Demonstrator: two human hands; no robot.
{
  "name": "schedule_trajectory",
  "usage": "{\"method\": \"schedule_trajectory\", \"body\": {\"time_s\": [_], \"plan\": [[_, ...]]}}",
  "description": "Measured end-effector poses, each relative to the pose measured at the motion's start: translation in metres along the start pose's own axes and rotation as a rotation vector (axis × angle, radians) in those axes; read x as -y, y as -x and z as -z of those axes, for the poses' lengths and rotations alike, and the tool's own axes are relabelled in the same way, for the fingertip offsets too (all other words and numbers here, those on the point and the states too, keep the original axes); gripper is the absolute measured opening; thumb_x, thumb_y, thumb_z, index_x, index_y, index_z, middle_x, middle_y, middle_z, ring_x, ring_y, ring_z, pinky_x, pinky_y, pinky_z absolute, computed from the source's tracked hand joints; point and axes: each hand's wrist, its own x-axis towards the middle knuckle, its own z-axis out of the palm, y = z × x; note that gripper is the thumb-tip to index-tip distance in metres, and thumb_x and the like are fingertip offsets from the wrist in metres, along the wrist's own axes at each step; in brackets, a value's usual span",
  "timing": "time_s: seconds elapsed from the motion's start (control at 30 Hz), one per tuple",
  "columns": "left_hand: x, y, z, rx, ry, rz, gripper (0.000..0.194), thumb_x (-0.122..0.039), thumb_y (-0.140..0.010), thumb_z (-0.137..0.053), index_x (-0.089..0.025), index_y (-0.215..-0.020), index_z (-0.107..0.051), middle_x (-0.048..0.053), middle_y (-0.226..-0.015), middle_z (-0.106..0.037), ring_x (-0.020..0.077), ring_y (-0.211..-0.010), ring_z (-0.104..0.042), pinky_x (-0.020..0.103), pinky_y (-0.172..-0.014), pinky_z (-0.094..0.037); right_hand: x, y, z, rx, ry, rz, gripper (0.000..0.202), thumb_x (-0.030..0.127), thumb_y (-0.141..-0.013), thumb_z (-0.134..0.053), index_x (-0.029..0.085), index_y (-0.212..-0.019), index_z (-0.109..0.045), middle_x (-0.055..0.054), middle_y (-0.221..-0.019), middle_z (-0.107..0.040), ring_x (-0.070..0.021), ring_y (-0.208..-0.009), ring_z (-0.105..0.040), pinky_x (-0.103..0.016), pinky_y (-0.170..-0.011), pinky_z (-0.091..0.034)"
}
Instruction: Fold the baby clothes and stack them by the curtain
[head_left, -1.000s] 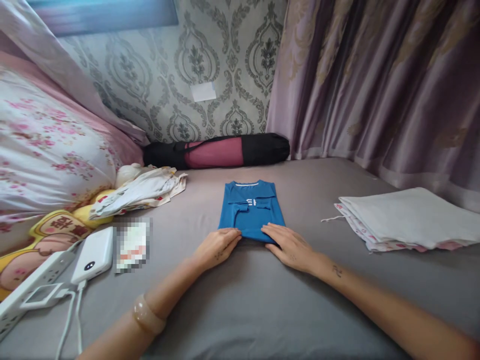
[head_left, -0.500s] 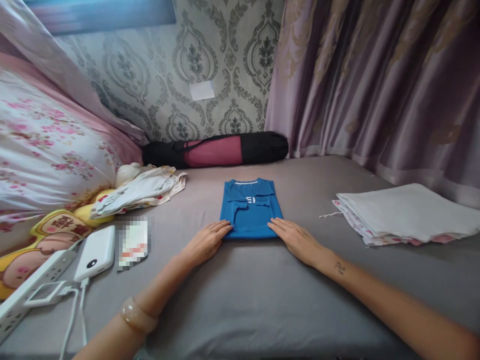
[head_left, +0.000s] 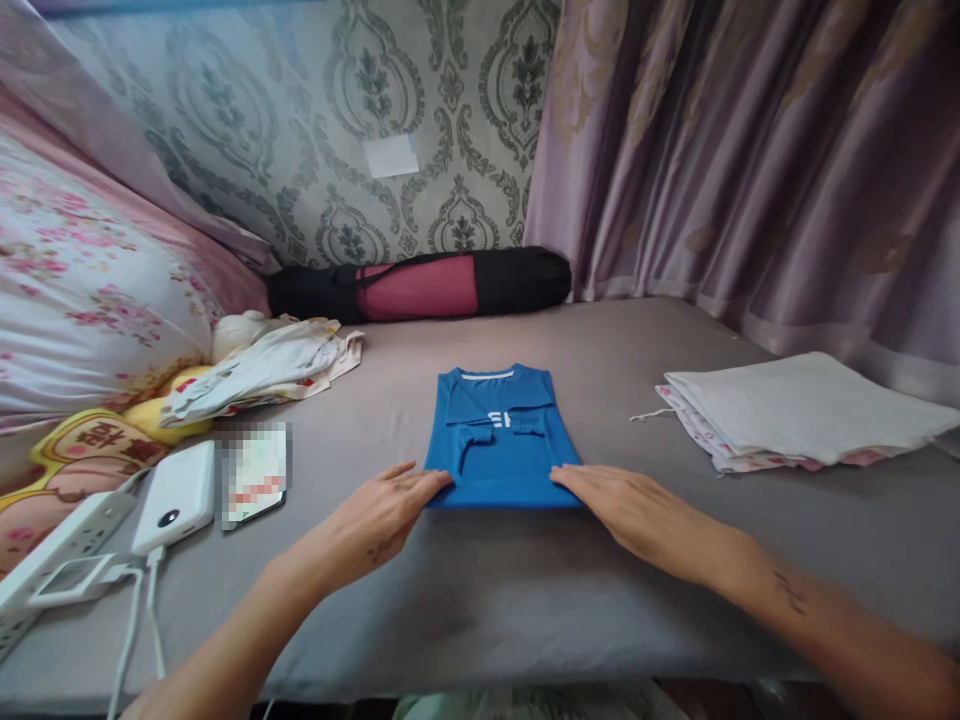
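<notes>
In the head view, taking the blue shirt (head_left: 501,455) as the middle of the clock, the garment lies folded into a flat block on the grey-covered bed (head_left: 480,610), its white-trimmed neckline at 12 and its straight folded edge at 6, close to the bed's near side. The sleeve ends are turned in over the front, with part of a white print showing between the folds. The left hand (head_left: 379,515) comes in from 8 o'clock, its fingertips on the near left corner of the shirt; the right hand (head_left: 649,520) comes in from 4 o'clock and touches the near right corner. The fingers of both hands lie close together, but the thumbs are hidden, so I cannot tell whether the corners are pinched. At 3 o'clock, well apart from the shirt, rests a folded white cloth (head_left: 802,410) over patterned fabric. A black and maroon roll bag (head_left: 420,286) lies against the wall at 11. Between 9 and 10 is a rumpled pale cloth (head_left: 262,368); at 9, a pixelated flat item (head_left: 255,475). Beyond that item, a white power bank (head_left: 174,495) sits beside a power strip (head_left: 64,555), a cable plugged into it.
</notes>
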Motion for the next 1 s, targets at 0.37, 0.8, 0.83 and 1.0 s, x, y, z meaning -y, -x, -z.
{"method": "schedule_trajectory", "body": {"time_s": [0.37,0.8,0.83,1.0], "plan": [[0.029,-0.041,0.0,-0.327,0.749,0.424,0.03,-0.048,-0.084,-0.059,-0.018,-0.088,-0.056,-0.001,-0.074,-0.061,0.0133,-0.068,-0.057,0.023,-0.06,-0.044,-0.016,-0.046,0.033,-0.095,-0.312,-0.352,0.02,0.034,-0.091,-0.05,0.022,-0.097,-0.065,-0.001,-0.082,-0.07,-0.0178,-0.073,-0.064,-0.026,-0.067,-0.046],[0.094,-0.144,-0.036,-0.505,0.402,0.932,0.019,-0.029,-0.089,-0.049,-0.017,-0.09,-0.063,0.01,-0.088,-0.07,0.0233,-0.089,-0.065,0.031,-0.077,-0.048,-0.077,-0.144,-0.006,-0.201,-0.218,-0.842,0.028,0.025,-0.095,-0.041,0.013,-0.095,-0.066,-0.014,-0.097,-0.071,-0.022,-0.089,-0.065,-0.026,-0.072,-0.045],[0.096,-0.149,-0.037,-0.485,0.331,0.945,0.02,-0.028,-0.09,-0.047,-0.017,-0.093,-0.063,0.012,-0.094,-0.071,0.0245,-0.095,-0.065,0.032,-0.08,-0.047,-0.078,-0.15,-0.006,-0.192,-0.199,-0.866,0.029,0.025,-0.095,-0.04,0.013,-0.1,-0.066,-0.016,-0.102,-0.07,-0.0232,-0.094,-0.065,-0.027,-0.075,-0.046],[0.094,-0.162,-0.04,-0.442,0.158,0.971,0.03,-0.028,-0.097,-0.036,-0.018,-0.113,-0.06,0.017,-0.11,-0.069,0.0268,-0.106,-0.065,0.034,-0.084,-0.047,-0.079,-0.167,-0.01,-0.194,-0.149,-0.922,0.038,0.028,-0.1,-0.032,0.01,-0.117,-0.061,-0.02,-0.115,-0.067,-0.0276,-0.109,-0.063,-0.032,-0.087,-0.046]]}}
